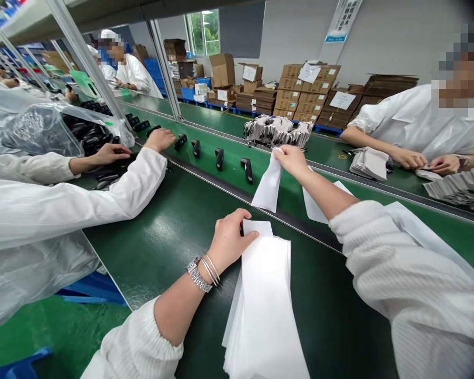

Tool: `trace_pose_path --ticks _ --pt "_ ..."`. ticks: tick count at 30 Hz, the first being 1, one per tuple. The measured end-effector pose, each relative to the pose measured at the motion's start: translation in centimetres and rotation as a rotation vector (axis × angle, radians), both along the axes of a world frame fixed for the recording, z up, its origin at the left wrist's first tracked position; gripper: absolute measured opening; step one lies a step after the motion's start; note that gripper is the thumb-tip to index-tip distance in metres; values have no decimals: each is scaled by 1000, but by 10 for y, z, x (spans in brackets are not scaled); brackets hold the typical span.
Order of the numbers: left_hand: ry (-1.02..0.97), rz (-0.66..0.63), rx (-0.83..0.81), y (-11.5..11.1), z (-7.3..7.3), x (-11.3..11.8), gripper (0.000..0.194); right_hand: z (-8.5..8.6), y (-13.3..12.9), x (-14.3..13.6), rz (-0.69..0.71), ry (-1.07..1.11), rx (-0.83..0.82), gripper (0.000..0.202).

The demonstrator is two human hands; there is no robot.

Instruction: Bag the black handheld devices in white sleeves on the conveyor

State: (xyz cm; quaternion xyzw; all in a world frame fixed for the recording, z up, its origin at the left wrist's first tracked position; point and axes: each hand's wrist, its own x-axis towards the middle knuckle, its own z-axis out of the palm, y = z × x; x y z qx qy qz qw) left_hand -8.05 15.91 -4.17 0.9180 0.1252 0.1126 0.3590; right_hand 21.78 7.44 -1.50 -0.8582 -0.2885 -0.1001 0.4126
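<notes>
My left hand, with a watch and bangles at the wrist, grips the top end of a stack of long white sheets. Its thumb lies over the uppermost sheet and its fingers are at the side edge. The stack rests on the dark green worktable in front of me. Farther off, my right hand pinches one white sheet by its upper end, and the sheet hangs over the table-side edge of the green conveyor belt. Another white sheet lies on the belt, partly behind my right forearm.
Black handheld devices lie spaced along the belt. On my left, a co-worker's hand reaches over it beside a bag of black parts. Across the belt are bundles of pale cords and another co-worker's hands.
</notes>
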Motion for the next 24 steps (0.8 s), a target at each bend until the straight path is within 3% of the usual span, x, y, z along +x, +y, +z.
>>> trace_pose_path --ticks 1,3,4,8,10,13,16,18,20,22,24 --pt "4 19 -4 0 0 1 36 -7 8 4 -2 -40 -56 9" --pt "22 54 -13 1 -1 2 47 -22 23 -1 13 -85 -155 17" --pt "35 61 -17 2 -1 2 46 -29 30 -7 17 -95 -213 24" --pt "27 9 -15 6 -5 4 11 -49 54 -30 -5 -152 -531 42" --pt "-24 -16 10 7 -6 4 19 -53 58 -31 -41 -163 -656 44" --pt "-80 -18 63 8 -5 4 25 -55 49 -22 -82 -145 -716 39" --pt "-93 -25 97 7 -5 4 29 -57 20 -9 -104 -178 -703 40" --pt "-102 -34 101 6 -5 4 26 -56 -2 -1 -143 -209 -652 44" --pt "-112 -40 101 6 -5 3 21 -54 -18 4 -181 -187 -462 46" --pt "-118 -55 110 6 -4 3 20 -47 -26 2 -133 -57 -126 51" --pt "-125 -75 133 6 -3 2 18 -37 -29 -13 51 142 227 62"
